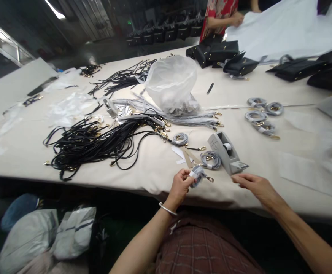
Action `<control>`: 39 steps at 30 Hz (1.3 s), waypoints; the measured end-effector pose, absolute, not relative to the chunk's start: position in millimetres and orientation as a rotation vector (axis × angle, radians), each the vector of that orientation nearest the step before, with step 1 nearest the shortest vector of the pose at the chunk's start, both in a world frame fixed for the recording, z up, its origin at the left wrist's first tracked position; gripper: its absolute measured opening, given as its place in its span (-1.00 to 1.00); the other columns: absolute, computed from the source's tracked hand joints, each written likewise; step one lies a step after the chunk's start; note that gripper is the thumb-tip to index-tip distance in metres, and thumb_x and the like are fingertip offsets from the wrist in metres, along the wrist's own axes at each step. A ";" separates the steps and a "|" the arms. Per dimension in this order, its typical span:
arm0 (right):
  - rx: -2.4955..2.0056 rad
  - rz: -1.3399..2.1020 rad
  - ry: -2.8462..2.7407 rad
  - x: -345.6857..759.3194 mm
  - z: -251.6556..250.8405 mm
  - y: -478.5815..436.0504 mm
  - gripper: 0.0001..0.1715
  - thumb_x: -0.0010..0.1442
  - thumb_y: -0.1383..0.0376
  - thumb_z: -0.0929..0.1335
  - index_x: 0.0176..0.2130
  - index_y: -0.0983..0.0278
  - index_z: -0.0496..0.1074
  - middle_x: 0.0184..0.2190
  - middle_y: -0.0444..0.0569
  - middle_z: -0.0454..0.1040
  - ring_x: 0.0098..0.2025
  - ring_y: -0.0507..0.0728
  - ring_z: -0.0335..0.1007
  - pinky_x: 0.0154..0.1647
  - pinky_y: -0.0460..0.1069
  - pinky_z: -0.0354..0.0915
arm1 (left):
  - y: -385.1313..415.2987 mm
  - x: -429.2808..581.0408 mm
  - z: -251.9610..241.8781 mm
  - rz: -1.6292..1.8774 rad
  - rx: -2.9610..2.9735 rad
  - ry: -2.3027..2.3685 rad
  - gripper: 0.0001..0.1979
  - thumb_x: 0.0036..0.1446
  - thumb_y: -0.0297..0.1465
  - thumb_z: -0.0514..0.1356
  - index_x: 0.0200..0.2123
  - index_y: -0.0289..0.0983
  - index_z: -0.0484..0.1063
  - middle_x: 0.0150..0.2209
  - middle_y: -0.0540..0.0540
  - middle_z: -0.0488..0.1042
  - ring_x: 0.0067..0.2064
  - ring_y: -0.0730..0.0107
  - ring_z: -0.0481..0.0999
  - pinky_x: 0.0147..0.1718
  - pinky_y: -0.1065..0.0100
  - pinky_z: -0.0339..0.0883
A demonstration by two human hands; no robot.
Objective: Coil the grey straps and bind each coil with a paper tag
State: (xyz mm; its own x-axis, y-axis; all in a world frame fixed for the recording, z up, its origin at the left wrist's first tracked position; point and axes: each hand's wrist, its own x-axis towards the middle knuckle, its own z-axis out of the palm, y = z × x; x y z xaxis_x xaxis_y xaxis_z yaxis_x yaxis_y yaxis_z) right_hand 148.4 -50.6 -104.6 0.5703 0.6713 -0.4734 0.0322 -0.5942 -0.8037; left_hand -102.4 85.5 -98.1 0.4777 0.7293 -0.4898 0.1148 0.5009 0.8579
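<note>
My left hand pinches a coiled bag strap sheathed in greyish plastic, with a white band around it and a metal clasp sticking out to the right. Just beyond it, a second coiled strap lies on the table beside a grey tape dispenser. At the dispenser's near end is my right hand, its thumb and forefinger pressed together. Whatever lies between those fingertips is too small to make out. Paper and card strips rest behind my left hand.
Loose black straps with gold clasps heap up at left. A clear plastic bag stands mid-table near plastic-sleeved straps. Several coiled straps lie at right. Black handbags sit at the back, near another person.
</note>
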 end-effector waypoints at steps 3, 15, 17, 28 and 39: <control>-1.786 1.212 -0.766 84.2 -73.3 -18.5 -0.57 -0.06 -0.05 0.47 -0.41 0.27 0.60 -0.39 0.03 0.60 -0.29 0.21 0.43 -0.19 0.04 0.33 | 80.3 -102.0 -95.5 0.487 1.089 0.997 -0.81 -0.06 -0.34 0.28 -0.34 -0.29 0.44 -0.47 0.00 0.52 -0.52 0.54 0.36 -0.54 0.50 0.15; -1.915 1.109 -0.877 34.3 -95.2 24.5 -0.57 -0.07 -0.05 0.46 -0.60 0.25 0.47 -0.63 -0.14 0.41 -0.51 0.07 0.24 -0.44 -0.04 0.14 | 83.2 -122.9 -85.2 0.539 1.246 0.936 -0.83 0.07 -0.36 0.22 -0.24 -0.27 0.41 -0.43 0.01 0.49 -0.41 0.48 0.42 -0.40 0.45 0.26; -2.008 0.939 -0.938 31.2 -100.7 25.6 -0.49 -0.06 -0.09 0.46 -0.64 0.23 0.36 -0.67 -0.18 0.31 -0.54 0.04 0.18 -0.47 -0.04 0.07 | 85.7 -126.1 -85.4 0.497 1.201 0.927 -0.77 0.06 -0.32 0.24 -0.20 -0.25 0.40 -0.47 0.04 0.46 -0.47 0.50 0.39 -0.49 0.49 0.21; -1.925 0.584 -1.032 64.2 -79.3 15.4 -0.49 0.02 -0.13 0.45 -0.31 0.25 0.55 -0.40 -0.02 0.53 -0.42 0.11 0.39 -0.42 -0.01 0.34 | 102.4 -127.6 -101.2 0.563 0.632 1.043 -0.58 -0.13 -0.15 0.37 -0.27 -0.23 0.34 -0.50 0.06 0.46 -0.49 0.44 0.52 -0.56 0.53 0.24; -1.704 0.651 -1.618 12.5 -89.1 26.7 -0.85 0.19 0.29 0.39 -0.20 0.24 0.52 -0.29 0.00 0.59 -0.27 0.15 0.52 -0.21 0.01 0.41 | 101.0 -123.6 -119.6 0.655 0.748 1.116 -0.62 -0.09 -0.14 0.33 -0.32 -0.28 0.38 -0.54 0.07 0.42 -0.60 0.56 0.33 -0.66 0.55 0.15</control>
State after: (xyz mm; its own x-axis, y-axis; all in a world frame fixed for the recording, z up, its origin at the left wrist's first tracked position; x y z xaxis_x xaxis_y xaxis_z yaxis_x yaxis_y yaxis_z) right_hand 12.5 26.7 -89.1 0.0982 0.9901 0.1003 0.6446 0.0135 -0.7644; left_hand -123.6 101.0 -119.6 0.3071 0.7822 -0.5421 -0.0914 0.5912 0.8013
